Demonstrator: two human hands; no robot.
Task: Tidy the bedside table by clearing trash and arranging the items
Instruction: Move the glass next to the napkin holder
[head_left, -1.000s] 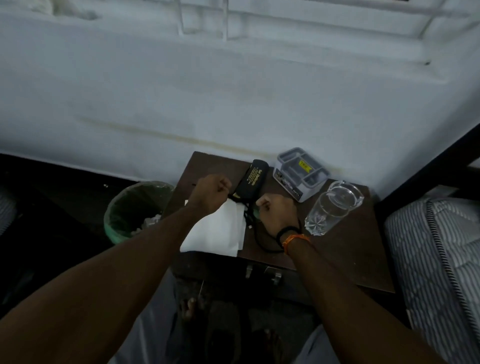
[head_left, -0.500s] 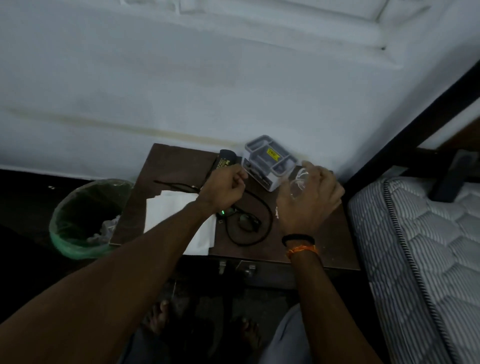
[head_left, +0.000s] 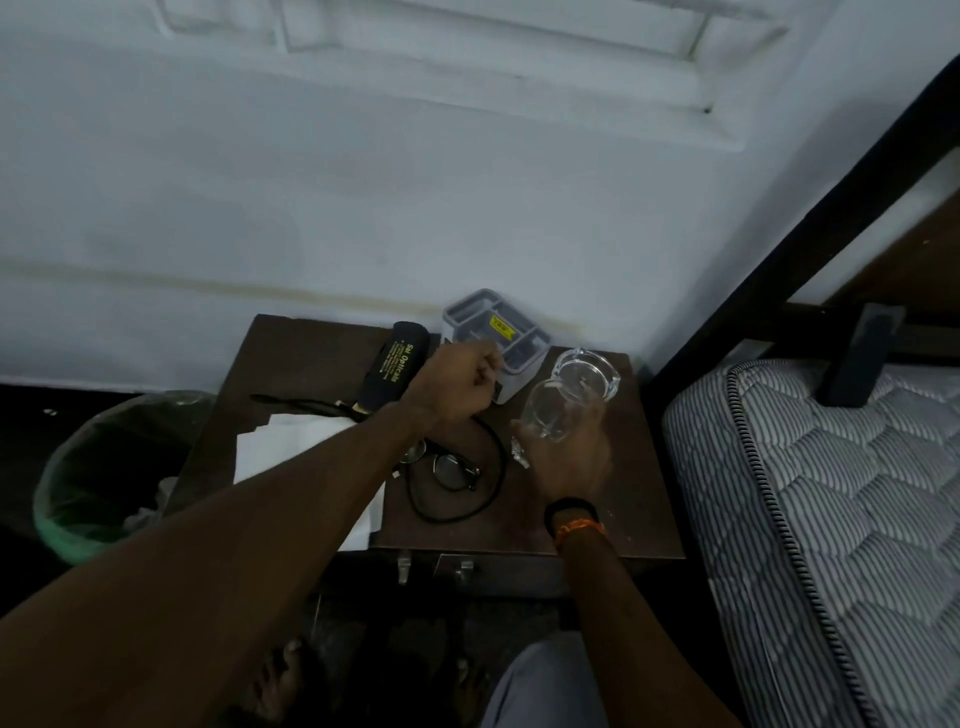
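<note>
Two hands over a dark bedside table (head_left: 639, 499).
Right hand (head_left: 566, 457) curls round a clear glass (head_left: 553, 410) at centre; left hand (head_left: 457, 382) is fisted, its contents hidden, by the grey organiser (head_left: 493, 327); spectacles (head_left: 452, 467) lie just below, green bin (head_left: 104, 467) at left.

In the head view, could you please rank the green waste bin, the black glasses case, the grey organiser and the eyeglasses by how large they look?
1. Green waste bin, largest though nearer the frame's edge.
2. Black glasses case and grey organiser: alike, and the left hand hides part of each.
3. Eyeglasses, smallest.
</note>
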